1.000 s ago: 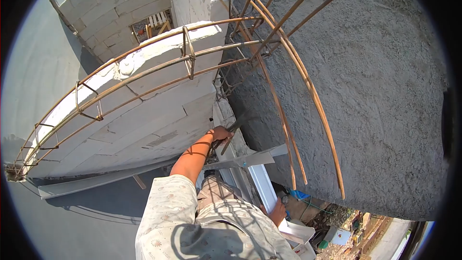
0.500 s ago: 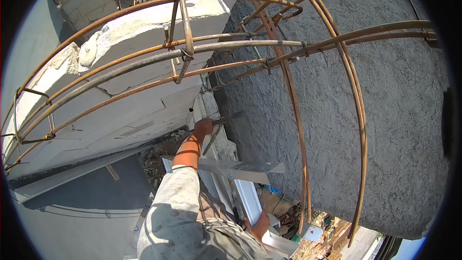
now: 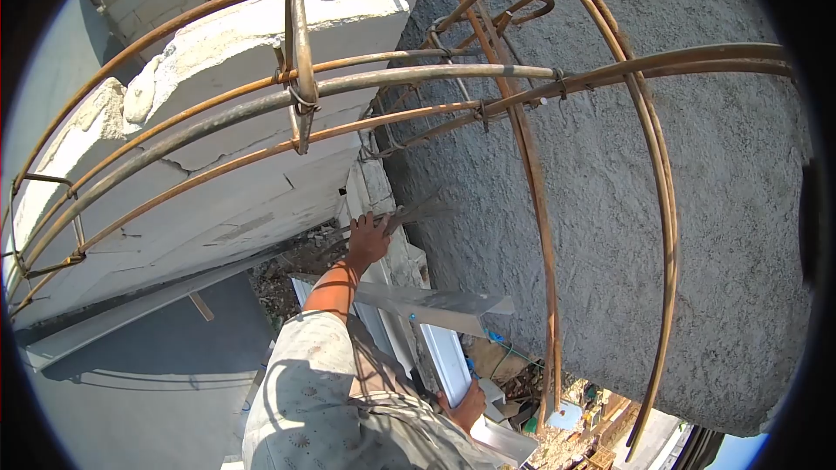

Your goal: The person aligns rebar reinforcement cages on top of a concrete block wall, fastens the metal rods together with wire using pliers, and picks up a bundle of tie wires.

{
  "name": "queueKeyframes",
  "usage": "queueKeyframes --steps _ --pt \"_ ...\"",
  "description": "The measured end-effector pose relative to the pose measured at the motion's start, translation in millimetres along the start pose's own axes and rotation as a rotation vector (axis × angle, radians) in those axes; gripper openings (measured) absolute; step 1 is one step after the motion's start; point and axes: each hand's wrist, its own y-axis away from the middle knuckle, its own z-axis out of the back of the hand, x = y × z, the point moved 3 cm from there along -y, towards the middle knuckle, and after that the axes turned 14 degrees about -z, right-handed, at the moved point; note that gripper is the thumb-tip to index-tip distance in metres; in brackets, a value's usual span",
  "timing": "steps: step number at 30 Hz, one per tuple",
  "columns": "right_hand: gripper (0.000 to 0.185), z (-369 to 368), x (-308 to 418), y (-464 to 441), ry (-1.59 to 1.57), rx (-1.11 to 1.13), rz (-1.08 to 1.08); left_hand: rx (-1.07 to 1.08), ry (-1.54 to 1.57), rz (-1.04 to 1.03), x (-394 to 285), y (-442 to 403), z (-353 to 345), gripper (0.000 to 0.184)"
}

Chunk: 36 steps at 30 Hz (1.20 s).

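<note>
My left hand (image 3: 369,242) reaches out at the foot of the block wall, its fingers lifted and apart. It is beside a dark steel bar (image 3: 401,216) sticking out near the rough concrete face; whether they touch, I cannot tell. Thin streaks blur beyond the bar's end. Low in view, my right hand (image 3: 468,406) is wrapped round the edge of a long white metal profile (image 3: 446,360). A silver metal channel (image 3: 420,303) crosses between my two hands.
Rusty rebar with tied stirrups (image 3: 300,43) arches across overhead. The white block wall (image 3: 218,157) stands left, the grey concrete face (image 3: 601,209) right. Two long bars (image 3: 666,235) hang down in front of the concrete. Rubble and timber (image 3: 601,431) lie far below.
My left hand has shifted slightly down, and its fingers have loosened from a fist. The view has moved a little, so the rebar sits differently. My right hand keeps its hold.
</note>
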Motion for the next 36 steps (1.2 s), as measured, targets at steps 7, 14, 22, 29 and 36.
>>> queueKeyframes --steps 7,14,22,29,36 --pt "0.103 -5 -5 0 0.004 -0.001 -0.011 -0.055 -0.053 -0.008 1 0 -16 0.074" --pt "0.104 -4 -2 1 0.005 -0.036 -0.007 0.023 0.118 0.047 0 -7 -12 0.080" --pt "0.106 -2 1 2 0.047 -0.007 -0.023 -0.164 0.137 0.141 -16 4 19 0.080" --pt "0.107 3 7 -4 -0.007 -0.014 -0.024 -0.542 0.687 0.242 -59 49 109 0.051" --pt "0.099 23 7 -35 -0.310 0.281 0.102 -0.647 1.099 -0.077 -144 96 356 0.022"
